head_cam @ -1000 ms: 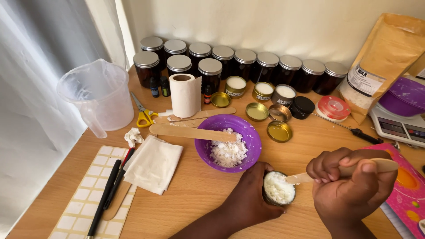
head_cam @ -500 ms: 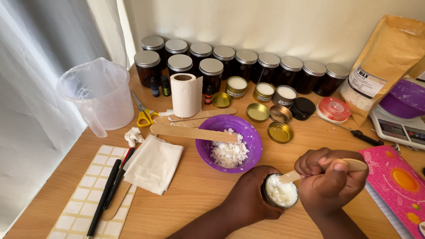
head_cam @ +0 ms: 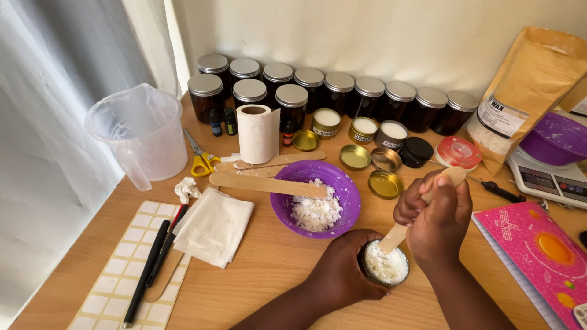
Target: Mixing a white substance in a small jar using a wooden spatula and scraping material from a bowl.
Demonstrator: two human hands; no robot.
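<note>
Tin [head_cam: 384,266] gripped by left hand [head_cam: 342,269]; right hand [head_cam: 435,220], fist closed on wooden stick [head_cam: 408,221], now steeper, probably packing white flakes

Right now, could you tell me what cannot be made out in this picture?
Head view only:
- Small tin: its side is hidden by the left hand.
- Wooden stick: its middle is hidden by the right hand.
- Scale: cut off by the right edge.

Single head-worn view, looking steeply down across the wooden tabletop [head_cam: 275,269] toward the back wall [head_cam: 379,36], close range.
</note>
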